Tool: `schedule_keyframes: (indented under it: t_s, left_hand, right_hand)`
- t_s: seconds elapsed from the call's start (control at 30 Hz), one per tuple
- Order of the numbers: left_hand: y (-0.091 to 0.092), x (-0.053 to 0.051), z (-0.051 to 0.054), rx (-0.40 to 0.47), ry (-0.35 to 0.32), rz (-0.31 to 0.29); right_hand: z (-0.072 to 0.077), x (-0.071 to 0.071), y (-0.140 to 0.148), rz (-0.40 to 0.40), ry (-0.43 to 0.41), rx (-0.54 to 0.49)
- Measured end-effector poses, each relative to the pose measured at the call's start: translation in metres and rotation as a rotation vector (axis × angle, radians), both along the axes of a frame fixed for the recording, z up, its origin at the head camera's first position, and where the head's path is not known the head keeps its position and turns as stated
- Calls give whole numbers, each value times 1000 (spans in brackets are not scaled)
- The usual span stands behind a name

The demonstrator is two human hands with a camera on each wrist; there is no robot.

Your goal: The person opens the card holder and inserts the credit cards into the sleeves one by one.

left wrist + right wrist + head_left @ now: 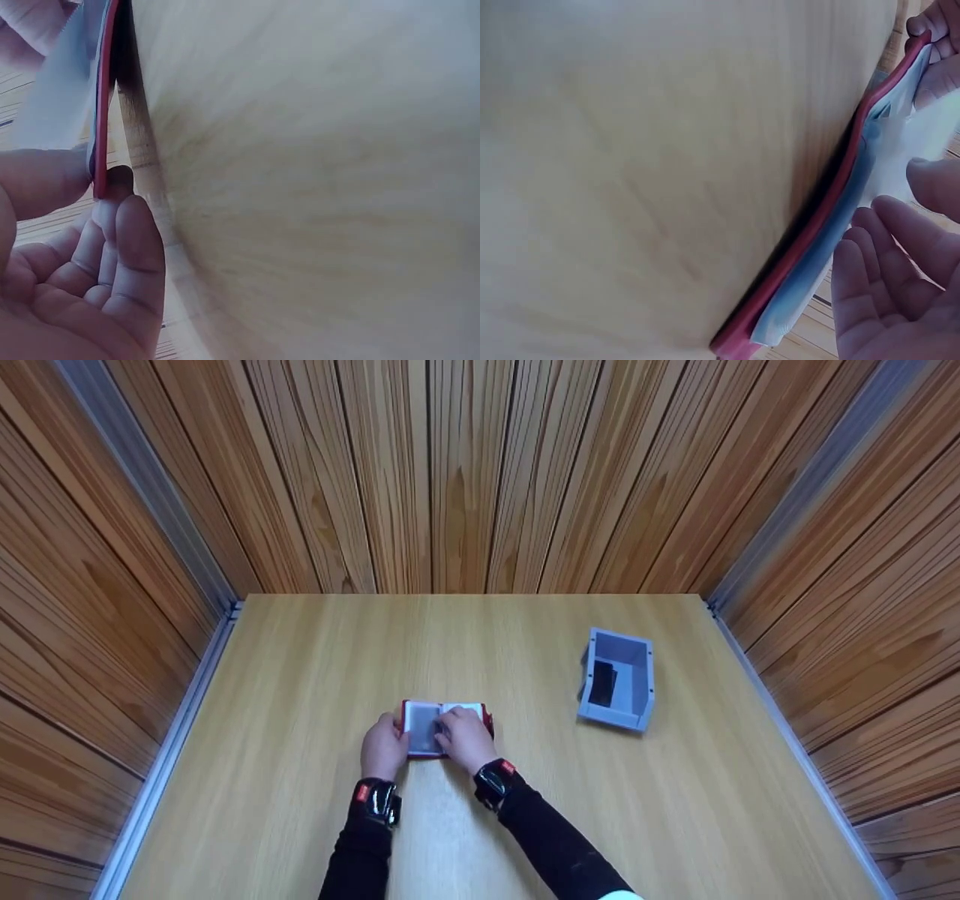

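Observation:
A small red card holder (406,718) lies spread on the table in front of me, with clear plastic sleeves (421,729) inside. My left hand (384,748) pinches its left edge; in the left wrist view the thumb is on the inner side and fingertips are behind the red cover (103,97). Over the middle and right half is my right hand (468,741). Its thumb and index finger stand apart beside a raised clear sleeve (900,154) in the right wrist view, the fingers loosely bent. Whether they touch the sleeve I cannot tell.
At the right of the wooden table (315,660) stands a grey plastic bin (642,682). Flat black pieces (602,684) lie inside it, towards its left wall. Wood-panelled walls (457,480) enclose the table at the back and both sides.

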State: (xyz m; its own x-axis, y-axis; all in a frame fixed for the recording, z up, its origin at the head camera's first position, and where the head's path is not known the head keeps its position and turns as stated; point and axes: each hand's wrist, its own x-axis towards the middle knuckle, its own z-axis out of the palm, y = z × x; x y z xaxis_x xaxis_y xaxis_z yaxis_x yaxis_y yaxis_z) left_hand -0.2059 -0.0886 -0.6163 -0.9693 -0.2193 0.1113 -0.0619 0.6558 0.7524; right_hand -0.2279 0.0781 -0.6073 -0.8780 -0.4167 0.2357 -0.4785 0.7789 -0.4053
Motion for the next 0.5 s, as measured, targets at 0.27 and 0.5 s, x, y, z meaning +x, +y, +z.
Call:
schedule_keyframes:
  t_s: [0.27, 0.5]
  left_hand:
    - [-1, 0, 2, 37, -82, 11]
    - [-1, -1, 2, 49, -121, 14]
  right_hand:
    - [-2, 0, -1, 13, 30, 66]
    - [0, 0, -3, -3, 2, 102]
